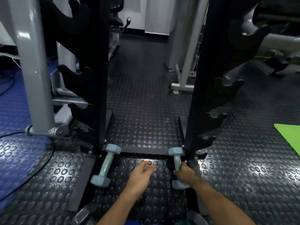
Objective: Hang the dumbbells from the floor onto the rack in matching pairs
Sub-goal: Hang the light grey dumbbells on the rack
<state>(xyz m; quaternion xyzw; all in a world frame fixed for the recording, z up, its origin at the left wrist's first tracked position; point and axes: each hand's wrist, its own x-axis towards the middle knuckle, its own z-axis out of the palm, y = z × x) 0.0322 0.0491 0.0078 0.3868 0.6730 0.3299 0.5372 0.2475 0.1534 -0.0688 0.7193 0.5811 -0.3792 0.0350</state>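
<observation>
Two pale blue-green dumbbells lie at the foot of a black dumbbell rack [99,78]. The left dumbbell [105,164] leans against the rack's left post, nobody touching it. The right dumbbell [177,161] lies beside the rack's right post [199,78], and my right hand [185,172] grips its handle. My left hand [141,174] hovers between the two dumbbells with its fingers loosely curled and holds nothing. The rack's black notched cradles on both sides that I can see carry no dumbbells.
A grey machine frame [32,70] stands left of the rack with a black cable [40,169] on the floor. A green mat [290,135] lies at the right edge. More grey machines stand behind. Two dark dumbbell ends show at the bottom edge [82,216].
</observation>
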